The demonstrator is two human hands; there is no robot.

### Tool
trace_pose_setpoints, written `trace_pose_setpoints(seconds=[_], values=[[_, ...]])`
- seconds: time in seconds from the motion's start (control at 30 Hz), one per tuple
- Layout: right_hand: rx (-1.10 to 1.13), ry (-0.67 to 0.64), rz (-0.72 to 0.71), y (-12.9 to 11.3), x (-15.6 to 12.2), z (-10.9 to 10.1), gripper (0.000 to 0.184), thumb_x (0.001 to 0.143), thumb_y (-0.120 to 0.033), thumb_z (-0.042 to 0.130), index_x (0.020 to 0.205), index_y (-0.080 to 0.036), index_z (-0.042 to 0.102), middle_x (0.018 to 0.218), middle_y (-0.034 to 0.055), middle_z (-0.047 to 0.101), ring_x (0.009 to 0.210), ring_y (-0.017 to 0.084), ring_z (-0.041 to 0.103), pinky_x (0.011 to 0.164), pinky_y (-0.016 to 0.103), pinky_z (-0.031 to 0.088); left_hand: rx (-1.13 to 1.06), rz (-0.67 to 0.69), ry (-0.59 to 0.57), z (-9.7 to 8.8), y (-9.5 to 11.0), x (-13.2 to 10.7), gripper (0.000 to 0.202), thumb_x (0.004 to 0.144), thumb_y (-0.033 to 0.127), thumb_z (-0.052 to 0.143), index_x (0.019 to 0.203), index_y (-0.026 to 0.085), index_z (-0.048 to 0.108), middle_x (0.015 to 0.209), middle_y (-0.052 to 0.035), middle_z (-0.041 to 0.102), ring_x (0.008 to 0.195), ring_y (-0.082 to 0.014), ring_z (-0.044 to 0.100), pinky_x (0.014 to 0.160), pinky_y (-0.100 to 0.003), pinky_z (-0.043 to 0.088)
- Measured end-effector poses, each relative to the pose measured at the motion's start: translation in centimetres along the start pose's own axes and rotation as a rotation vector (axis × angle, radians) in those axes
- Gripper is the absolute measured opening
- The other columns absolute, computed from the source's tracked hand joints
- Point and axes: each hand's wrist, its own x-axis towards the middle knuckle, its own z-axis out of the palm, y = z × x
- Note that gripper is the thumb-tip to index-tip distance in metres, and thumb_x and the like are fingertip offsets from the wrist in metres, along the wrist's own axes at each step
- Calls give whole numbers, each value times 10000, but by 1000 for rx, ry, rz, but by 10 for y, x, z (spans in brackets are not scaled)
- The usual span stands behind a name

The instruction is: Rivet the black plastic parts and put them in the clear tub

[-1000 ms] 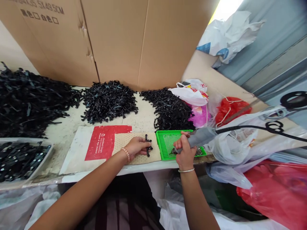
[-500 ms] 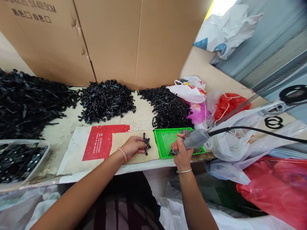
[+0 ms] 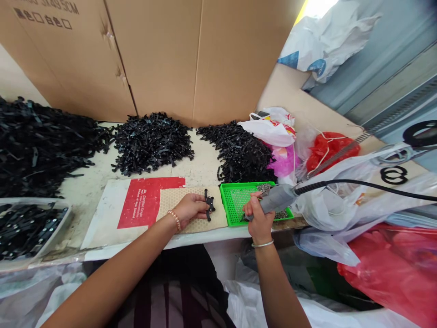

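Between the fingers of my left hand (image 3: 191, 210) is a small black bracket-like part (image 3: 210, 206), held over the beige textured pad (image 3: 191, 228). My right hand (image 3: 260, 221) is wrapped round a grey electric screwdriver (image 3: 278, 200) with a black cable leading off to the right. Its tip points down and left into the green perforated tray (image 3: 235, 207). Small metal screws (image 3: 282, 214) lie in the tray's right side, partly hidden by the tool and hand.
Piles of black parts (image 3: 153, 143) line the back of the table before a large cardboard box (image 3: 164, 59). A white bin (image 3: 70, 214) of black pieces stands at the left. Plastic bags (image 3: 332, 152) crowd the right side, and a spring (image 3: 341, 155) slants above them.
Both hands keep nearly the same pose, with the black part and the screwdriver still held. The view has shifted very slightly.
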Motion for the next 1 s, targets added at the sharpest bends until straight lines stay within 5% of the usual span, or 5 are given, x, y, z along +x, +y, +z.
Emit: trace_pose_setpoints(seconds=[0.27, 0.43, 0.63, 1.0], values=[[35, 59, -25, -18, 4, 10, 325, 719, -396, 730, 934, -194, 595, 453, -116, 389, 389, 67, 350, 451, 212, 345, -25, 17, -5, 0, -1, 0, 139, 664, 10, 641, 771, 92, 677, 733, -70, 701, 663, -139, 660, 590, -215, 553], [233, 28, 9, -31, 11, 48, 331, 715, -448, 715, 911, -216, 583, 445, -129, 352, 382, 61, 303, 460, 201, 353, -44, 30, -17, 0, -2, 2, 133, 633, 15, 664, 742, 92, 670, 695, -57, 682, 641, -133, 649, 567, -207, 542], [267, -44, 126, -10, 12, 92, 349, 690, -455, 727, 881, -211, 567, 457, -126, 341, 391, 58, 301, 459, 202, 325, -45, 63, -51, 0, -6, 5, 111, 623, 34, 655, 715, 95, 657, 665, -40, 668, 592, -118, 625, 550, -208, 530], [235, -53, 123, 1, 10, 95, 330, 698, -438, 721, 874, -211, 561, 455, -123, 342, 396, 61, 305, 452, 202, 313, -65, 52, -29, 1, -5, 5, 141, 619, 29, 693, 721, 109, 636, 641, -21, 651, 572, -118, 615, 548, -224, 532]])
